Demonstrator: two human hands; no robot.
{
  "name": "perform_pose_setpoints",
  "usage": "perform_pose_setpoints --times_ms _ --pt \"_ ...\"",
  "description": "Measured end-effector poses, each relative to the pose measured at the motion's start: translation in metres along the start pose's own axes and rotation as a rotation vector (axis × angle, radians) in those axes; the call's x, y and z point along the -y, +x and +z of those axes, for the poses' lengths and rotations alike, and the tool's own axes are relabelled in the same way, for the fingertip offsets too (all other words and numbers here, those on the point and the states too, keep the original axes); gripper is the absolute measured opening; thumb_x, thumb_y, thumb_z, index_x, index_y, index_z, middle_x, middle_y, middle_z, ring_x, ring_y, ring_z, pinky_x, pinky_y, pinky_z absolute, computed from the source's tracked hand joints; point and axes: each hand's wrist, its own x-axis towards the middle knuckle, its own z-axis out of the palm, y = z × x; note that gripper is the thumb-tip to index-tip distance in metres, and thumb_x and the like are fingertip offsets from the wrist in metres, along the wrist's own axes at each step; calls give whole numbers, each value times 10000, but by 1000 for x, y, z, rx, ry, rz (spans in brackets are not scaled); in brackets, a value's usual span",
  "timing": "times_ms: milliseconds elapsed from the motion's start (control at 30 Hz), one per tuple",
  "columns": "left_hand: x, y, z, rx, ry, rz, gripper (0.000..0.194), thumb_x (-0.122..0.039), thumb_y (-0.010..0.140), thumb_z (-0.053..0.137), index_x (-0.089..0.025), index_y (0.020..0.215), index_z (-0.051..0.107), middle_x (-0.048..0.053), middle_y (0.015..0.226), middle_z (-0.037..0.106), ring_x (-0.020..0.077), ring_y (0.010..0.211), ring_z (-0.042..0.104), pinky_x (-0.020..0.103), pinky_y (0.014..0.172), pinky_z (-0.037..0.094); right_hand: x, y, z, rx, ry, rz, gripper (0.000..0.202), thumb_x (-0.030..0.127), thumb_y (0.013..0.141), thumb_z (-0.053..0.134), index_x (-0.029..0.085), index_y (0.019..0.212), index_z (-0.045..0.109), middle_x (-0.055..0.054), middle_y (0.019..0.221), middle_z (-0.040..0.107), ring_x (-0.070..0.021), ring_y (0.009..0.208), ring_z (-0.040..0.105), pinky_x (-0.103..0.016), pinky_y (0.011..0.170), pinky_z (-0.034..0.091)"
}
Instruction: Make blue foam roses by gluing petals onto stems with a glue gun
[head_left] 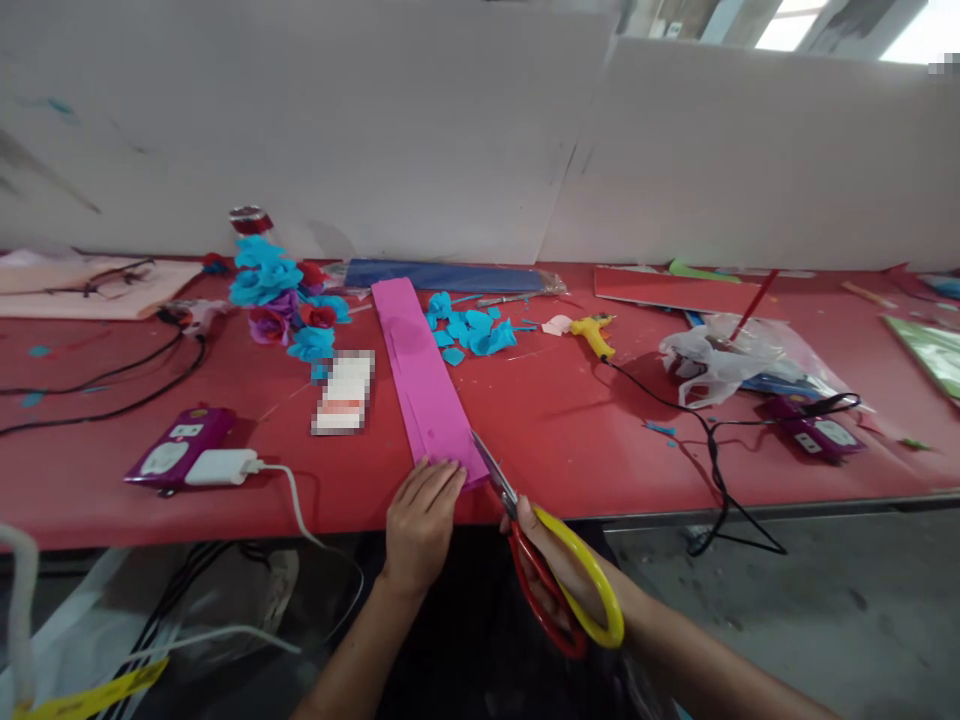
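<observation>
A long folded strip of bright pink paper (pixel 427 380) lies on the red table, its near end close to the front edge. My left hand (pixel 421 515) grips that near end, fingers together on top and thumb hidden. In my right hand (pixel 540 545) is a pair of scissors (pixel 574 575) with one yellow and one red handle. Their blades point up and left, against the right side of the strip near its lower corner. Blue paper petals (pixel 480 332) are scattered right of the strip's far half.
Left of the strip are a bunch of paper flowers (pixel 270 290), a purple power strip (pixel 180 445) and a white charger (pixel 221 466). To the right lie a yellow glue gun (pixel 595 335), a plastic bag (pixel 712 360), another power strip (pixel 814 428) and a loose black cable (pixel 716 480).
</observation>
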Motion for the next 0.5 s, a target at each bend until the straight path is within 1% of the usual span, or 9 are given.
perform_pose_setpoints --times_ms 67,167,333,500 --pt "0 0 1 -31 -6 12 354 -14 842 523 -158 1139 650 93 1107 712 226 1079 644 439 977 519 3 2 3 0 -8 -12 713 848 753 304 209 1024 464 113 382 391 -68 262 320 -152 262 275" --pt "1 -1 2 -72 -10 38 363 7 824 539 -138 1141 643 105 1111 708 225 1097 635 426 976 519 5 4 7 -40 -55 -14 676 842 761 305 207 931 463 112 377 368 -67 262 326 -151 258 272" --pt "3 -3 4 -93 -21 55 376 27 810 543 -121 1142 639 117 1105 709 230 1115 630 422 980 516 3 7 10 -89 -124 -10 649 832 772 305 214 889 465 112 360 358 -72 260 323 -153 255 282" --pt "3 -3 3 -91 -32 31 384 38 812 535 -123 1147 631 115 1098 711 234 1108 633 424 958 533 14 6 12 -86 -143 -2 640 813 804 253 208 728 446 87 351 368 -62 262 340 -144 276 288"
